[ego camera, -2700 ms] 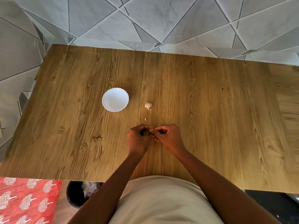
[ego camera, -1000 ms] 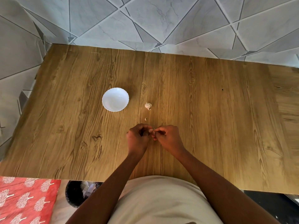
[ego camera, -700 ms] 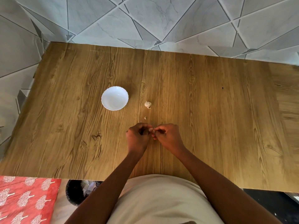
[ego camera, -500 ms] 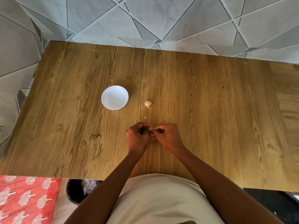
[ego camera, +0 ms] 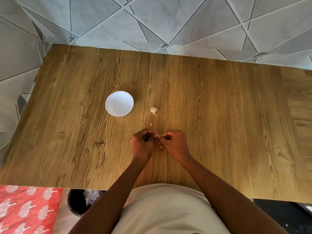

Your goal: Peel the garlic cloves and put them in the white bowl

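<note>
A small garlic clove (ego camera: 158, 136) is pinched between my left hand (ego camera: 143, 144) and my right hand (ego camera: 173, 143), just above the wooden table (ego camera: 219, 124); most of the clove is hidden by my fingertips. The white bowl (ego camera: 119, 103) with a scalloped rim stands beyond my hands to the left, with nothing visible inside it. A piece of garlic bulb (ego camera: 153, 110) lies to the right of the bowl. Between it and my hands lies a tiny bit of peel (ego camera: 151, 124).
A tiled wall runs behind the table and along its left side. Below the table's near edge, a red patterned cloth (ego camera: 25, 210) lies at the left, next to a dark bin (ego camera: 77, 203) with scraps in it.
My hands have stayed in the same spot with the clove between them; only the fingertips shift slightly. The bowl and the bulb piece have not moved.
</note>
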Demonstrator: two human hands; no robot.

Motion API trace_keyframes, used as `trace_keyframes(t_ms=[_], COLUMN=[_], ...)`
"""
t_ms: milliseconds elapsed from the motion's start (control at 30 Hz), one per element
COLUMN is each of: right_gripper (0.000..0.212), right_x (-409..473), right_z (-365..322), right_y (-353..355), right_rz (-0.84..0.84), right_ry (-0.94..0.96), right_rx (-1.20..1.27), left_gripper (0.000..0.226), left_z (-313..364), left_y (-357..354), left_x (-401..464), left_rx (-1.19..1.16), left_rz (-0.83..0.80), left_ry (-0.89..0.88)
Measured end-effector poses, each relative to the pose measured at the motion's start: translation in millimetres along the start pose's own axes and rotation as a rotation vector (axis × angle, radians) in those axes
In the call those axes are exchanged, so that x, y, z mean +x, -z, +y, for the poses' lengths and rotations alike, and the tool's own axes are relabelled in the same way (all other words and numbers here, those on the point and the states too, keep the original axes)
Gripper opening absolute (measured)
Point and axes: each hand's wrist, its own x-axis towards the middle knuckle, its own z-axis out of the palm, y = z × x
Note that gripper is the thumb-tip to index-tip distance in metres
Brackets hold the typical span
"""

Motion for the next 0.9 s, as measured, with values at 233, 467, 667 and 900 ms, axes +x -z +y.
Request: trace_keyframes(t_ms=[233,467,667,900], right_gripper=[0.005,0.014,0.011,0.012], right_x=[1.3,-2.0,-1.3,-4.9], right_z=[3.5,0.9,-0.4,-3.6], right_y=[2.0,4.0,4.0,3.2], right_rz=[0.003,-0.034,-0.010,0.020], right_ry=[-0.010,0.066,0.079,0.099], right_rx=[-0.035,-0.004,0.008,0.027], left_gripper=[0.014,0.013,0.013,0.013], left_z=[1.7,1.3,2.4,2.6], left_y=[1.4,0.4,1.5,-1.2], left_x=[0.0,-0.7,-0.5,-1.3], left_rx=[-0.040,-0.030,-0.015,0.030], left_rz=[0.005,-0.013,-0.020,-0.001], left_ry=[0.014,0.025,0.032,0.026])
